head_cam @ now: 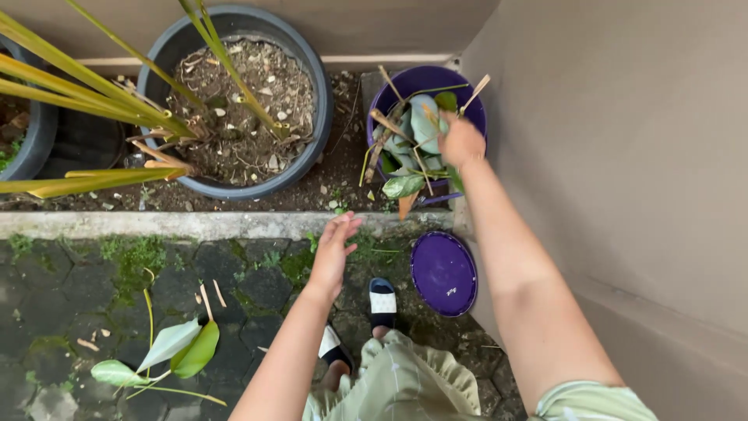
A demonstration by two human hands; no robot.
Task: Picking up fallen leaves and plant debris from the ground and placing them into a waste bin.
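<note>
My right hand (461, 140) reaches over a purple bucket (427, 84) in the corner, its fingers closed on a thin dry stick (475, 91) above a heap of green leaves and stalks (411, 148) that fills the bucket. My left hand (333, 248) hovers open and empty over the concrete kerb (156, 224), fingers apart. The bucket's round purple lid (443, 273) lies flat on the paving below my right forearm.
A large grey pot (308, 74) of soil with long yellow-green fronds stands left of the bucket. Another dark pot (35, 140) sits at far left. Cut green leaves (175, 348) lie on the mossy pavers. A beige wall (623, 156) closes the right side. My sandalled feet (380, 302) are below.
</note>
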